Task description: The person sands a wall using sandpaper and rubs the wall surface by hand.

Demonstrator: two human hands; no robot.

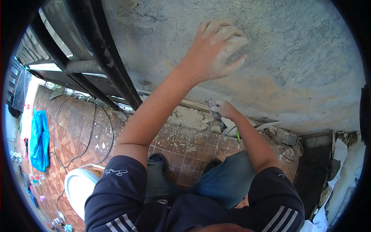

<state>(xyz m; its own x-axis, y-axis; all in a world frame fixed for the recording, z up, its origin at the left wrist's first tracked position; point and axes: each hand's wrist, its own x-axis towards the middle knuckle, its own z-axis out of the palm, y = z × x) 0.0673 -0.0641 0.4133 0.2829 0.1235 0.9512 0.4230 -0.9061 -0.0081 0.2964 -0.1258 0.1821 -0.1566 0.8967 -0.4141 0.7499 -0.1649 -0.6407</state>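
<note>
My left hand [222, 50], coated in pale dust, is raised in front of the grey patchy wall [293, 58]. Its fingers are bent and the thumb stands apart from them; nothing shows in the grasp. Whether the fingertips touch the wall is hard to see. Lower down, near the wall's base, my right hand [226, 109] is closed around a crumpled greyish-purple rag [212, 108], which may be cloth or paper. Beneath that hand, a green-handled tool [238, 135] is partly visible among rubble.
Black metal bars [100, 50] rise on the left. A white bucket [79, 187] stands on the brown tiled floor [181, 143], beside a loose cable [94, 127] and a blue cloth [39, 141]. Broken plaster [286, 137] lies along the wall's foot at right.
</note>
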